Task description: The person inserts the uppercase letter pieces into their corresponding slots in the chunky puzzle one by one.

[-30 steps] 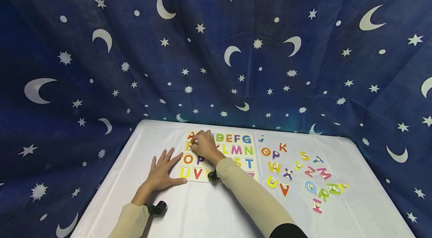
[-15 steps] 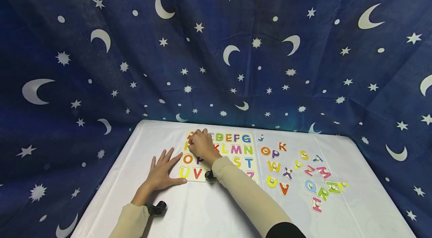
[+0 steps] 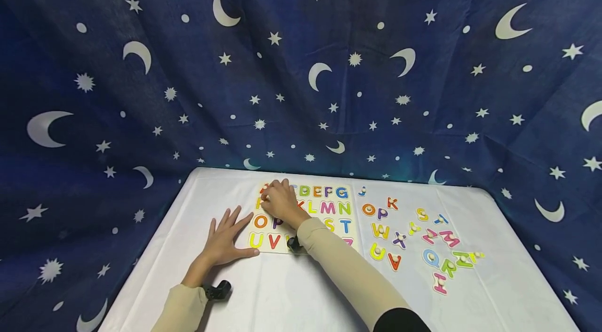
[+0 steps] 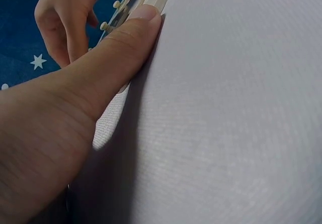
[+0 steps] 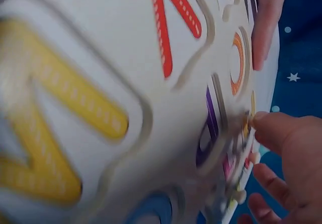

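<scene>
The cream alphabet puzzle board (image 3: 355, 228) lies on the white table, with coloured letters in rows. My right hand (image 3: 281, 201) is over its upper left part. In the right wrist view, its thumb and finger pinch the small knob of a yellow letter piece (image 5: 246, 127) at the board, near the purple P (image 5: 205, 136) and orange O (image 5: 237, 63). The hand hides part of the top rows. My left hand (image 3: 223, 243) lies spread at the board's left side, its thumb (image 4: 126, 38) on the front edge. Knobbed pieces such as the blue G (image 3: 342, 193) fill spots along the top row.
Loose knobbed letters lie right of the board, among them an orange O (image 3: 369, 209), a red K (image 3: 392, 203), a yellow W (image 3: 380, 231), a blue Q (image 3: 430, 258) and a pink I (image 3: 439, 283). A dark blue curtain (image 3: 301, 86) with moons and stars hangs behind the table.
My right hand has shifted slightly left and its fingertips are lower over the second row, with the yellow letter piece. My left hand has stayed in place on the board's edge.
</scene>
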A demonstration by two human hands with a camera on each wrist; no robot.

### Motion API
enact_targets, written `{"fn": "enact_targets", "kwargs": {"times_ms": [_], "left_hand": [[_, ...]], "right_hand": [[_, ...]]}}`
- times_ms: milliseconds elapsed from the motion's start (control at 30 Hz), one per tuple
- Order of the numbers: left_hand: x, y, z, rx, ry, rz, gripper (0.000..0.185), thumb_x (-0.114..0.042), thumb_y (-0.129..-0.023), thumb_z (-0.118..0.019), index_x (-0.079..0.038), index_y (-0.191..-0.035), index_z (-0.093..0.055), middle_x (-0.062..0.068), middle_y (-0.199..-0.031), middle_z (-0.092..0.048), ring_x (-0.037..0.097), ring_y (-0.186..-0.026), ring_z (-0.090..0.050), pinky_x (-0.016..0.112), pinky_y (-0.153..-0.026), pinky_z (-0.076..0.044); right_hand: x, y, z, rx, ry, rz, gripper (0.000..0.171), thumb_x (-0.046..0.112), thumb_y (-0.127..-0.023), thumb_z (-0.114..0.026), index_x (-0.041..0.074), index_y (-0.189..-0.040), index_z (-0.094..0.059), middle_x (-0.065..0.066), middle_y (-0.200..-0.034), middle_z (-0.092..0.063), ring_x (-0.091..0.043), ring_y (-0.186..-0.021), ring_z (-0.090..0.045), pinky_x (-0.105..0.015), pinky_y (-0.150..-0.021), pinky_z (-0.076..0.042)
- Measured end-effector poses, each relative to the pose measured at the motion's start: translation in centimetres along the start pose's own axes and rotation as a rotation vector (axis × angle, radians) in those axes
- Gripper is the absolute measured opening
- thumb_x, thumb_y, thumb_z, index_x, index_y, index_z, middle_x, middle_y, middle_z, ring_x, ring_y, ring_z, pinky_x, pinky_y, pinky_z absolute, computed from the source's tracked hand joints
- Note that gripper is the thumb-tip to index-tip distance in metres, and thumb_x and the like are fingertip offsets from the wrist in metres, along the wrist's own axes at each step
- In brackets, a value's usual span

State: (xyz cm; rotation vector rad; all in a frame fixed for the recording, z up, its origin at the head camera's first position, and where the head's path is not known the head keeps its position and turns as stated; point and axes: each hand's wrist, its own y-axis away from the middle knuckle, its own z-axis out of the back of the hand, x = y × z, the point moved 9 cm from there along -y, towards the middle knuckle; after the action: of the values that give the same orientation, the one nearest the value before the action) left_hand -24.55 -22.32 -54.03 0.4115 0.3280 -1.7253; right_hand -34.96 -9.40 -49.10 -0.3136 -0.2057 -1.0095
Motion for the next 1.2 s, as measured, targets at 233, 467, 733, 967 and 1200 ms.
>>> {"fn": "enact_targets", "kwargs": {"times_ms": [233,467,733,967,1200], "left_hand": [[0.2,-0.1,-0.2,0.012,-0.011,0.010,0.107,-0.068,-0.071,-0.083,-0.021,-0.158,-0.044,0.020,-0.169,-0.021,0.049,-0.155,-0.008,0.074,-0.118,0.003],[0.7,-0.1,-0.3,0.006,-0.010,0.017,0.108,-0.068,-0.069,-0.083,-0.020,-0.157,-0.044,0.020,-0.169,-0.021,0.048,-0.155,-0.007,0.073,-0.118,0.004],[0.5,0.3,-0.4,-0.021,0.002,0.011,0.108,-0.067,-0.068,-0.084,-0.020,-0.157,-0.045,0.021,-0.168,-0.023,0.049,-0.154,-0.009,0.073,-0.118,0.002],[0.4,0.0,-0.4,-0.016,-0.001,0.011,0.107,-0.065,-0.069,-0.085,-0.020,-0.158,-0.044,0.020,-0.169,-0.022,0.048,-0.155,-0.008,0.073,-0.119,0.004],[-0.2,0.0,0.1,-0.028,0.009,0.001,0.106,-0.062,-0.070,-0.086,-0.018,-0.157,-0.044,0.021,-0.168,-0.022,0.049,-0.154,-0.009,0.073,-0.118,0.004]], "right_hand": [[-1.6,0.6,1.9,0.052,-0.073,0.075,0.023,0.027,-0.098,-0.072,0.020,-0.119,-0.077,-0.004,-0.125,-0.067,-0.025,-0.111,-0.055,-0.042,-0.092,-0.048],[-4.3,1.5,3.8,0.064,-0.096,0.074,0.025,0.023,-0.099,-0.071,0.019,-0.124,-0.075,-0.005,-0.126,-0.067,-0.026,-0.110,-0.057,-0.044,-0.094,-0.050],[-7.6,3.4,4.9,0.025,-0.136,0.053,0.025,0.022,-0.098,-0.072,0.015,-0.123,-0.075,-0.006,-0.122,-0.067,-0.023,-0.100,-0.056,-0.041,-0.085,-0.050],[-10.7,6.0,6.6,-0.009,-0.154,0.010,0.025,0.021,-0.097,-0.073,0.012,-0.121,-0.075,-0.006,-0.123,-0.068,-0.027,-0.113,-0.058,-0.048,-0.096,-0.050],[-13.8,9.6,9.3,-0.016,-0.174,0.021,0.027,0.020,-0.098,-0.072,0.010,-0.123,-0.074,-0.009,-0.126,-0.068,-0.032,-0.118,-0.058,-0.053,-0.101,-0.050]]}}
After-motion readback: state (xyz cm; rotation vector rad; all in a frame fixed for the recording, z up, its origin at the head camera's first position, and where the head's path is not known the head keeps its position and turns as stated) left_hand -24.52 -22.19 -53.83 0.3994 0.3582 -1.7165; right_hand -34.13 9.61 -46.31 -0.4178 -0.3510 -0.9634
